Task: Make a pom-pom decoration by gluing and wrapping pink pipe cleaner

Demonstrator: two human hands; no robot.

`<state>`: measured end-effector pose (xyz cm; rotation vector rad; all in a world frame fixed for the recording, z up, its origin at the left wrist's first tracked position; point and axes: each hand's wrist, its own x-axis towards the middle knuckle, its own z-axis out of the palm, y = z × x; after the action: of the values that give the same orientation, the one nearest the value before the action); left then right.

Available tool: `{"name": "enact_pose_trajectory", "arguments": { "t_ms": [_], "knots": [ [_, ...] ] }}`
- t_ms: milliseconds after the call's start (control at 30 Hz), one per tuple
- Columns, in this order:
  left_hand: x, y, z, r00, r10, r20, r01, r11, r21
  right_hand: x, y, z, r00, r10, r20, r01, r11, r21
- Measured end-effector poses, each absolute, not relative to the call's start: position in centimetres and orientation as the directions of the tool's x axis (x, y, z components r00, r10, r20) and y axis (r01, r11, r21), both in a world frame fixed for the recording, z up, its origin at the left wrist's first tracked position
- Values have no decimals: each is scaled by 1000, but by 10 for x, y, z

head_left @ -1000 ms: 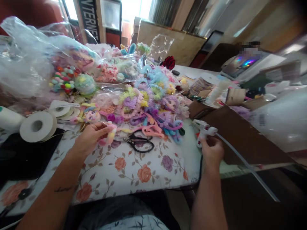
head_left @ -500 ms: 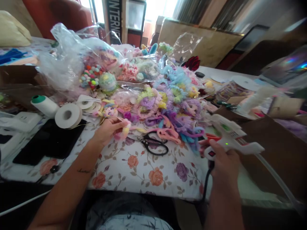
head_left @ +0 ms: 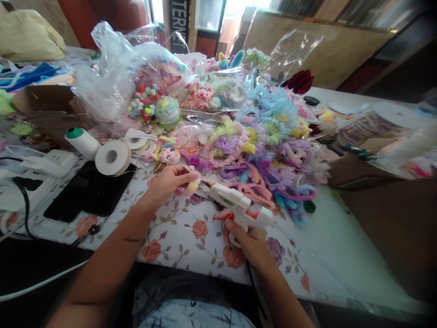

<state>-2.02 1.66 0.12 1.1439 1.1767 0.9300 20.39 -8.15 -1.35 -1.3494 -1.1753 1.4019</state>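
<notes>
My right hand [head_left: 244, 234] is wrapped round the handle of a white hot glue gun [head_left: 235, 202]. Its nozzle points left, close by the small pink-and-yellow fluffy piece [head_left: 193, 186] pinched in my left hand [head_left: 174, 182]. Whether nozzle and fluff touch, I cannot tell. A glue stick trails from the gun's back end. The black-handled scissors are mostly hidden behind the gun. Just beyond my left hand lies a doll head [head_left: 170, 155] with yellow and pink trim.
Behind is a heap of pastel ribbons and lace [head_left: 235, 136] with plastic bags [head_left: 105, 77]. On the left are ribbon rolls [head_left: 112, 158], a thread cone [head_left: 83, 142], a black phone [head_left: 85, 193] and a power strip [head_left: 51, 164]. A cardboard box [head_left: 385, 200] stands at right.
My right hand has brought the glue gun leftward from the right side, up to the fluffy piece, covering the scissors. My left hand keeps its pinch. The view has shifted right.
</notes>
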Motion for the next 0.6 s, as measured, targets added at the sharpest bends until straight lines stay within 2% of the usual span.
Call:
{"name": "enact_pose_trajectory", "arguments": {
  "t_ms": [167,400,600],
  "knots": [
    [-19,15,2,178,963,-204,29,202,979,204,-84,-20,-36,989,-146,85,-143,-986],
    [-19,16,1,178,960,-215,52,209,977,206,-87,-27,-24,983,-184,234,-174,-957],
    [-17,14,2,173,958,-230,73,220,973,208,-87,-32,-30,980,-195,280,-179,-943]
  ]
}}
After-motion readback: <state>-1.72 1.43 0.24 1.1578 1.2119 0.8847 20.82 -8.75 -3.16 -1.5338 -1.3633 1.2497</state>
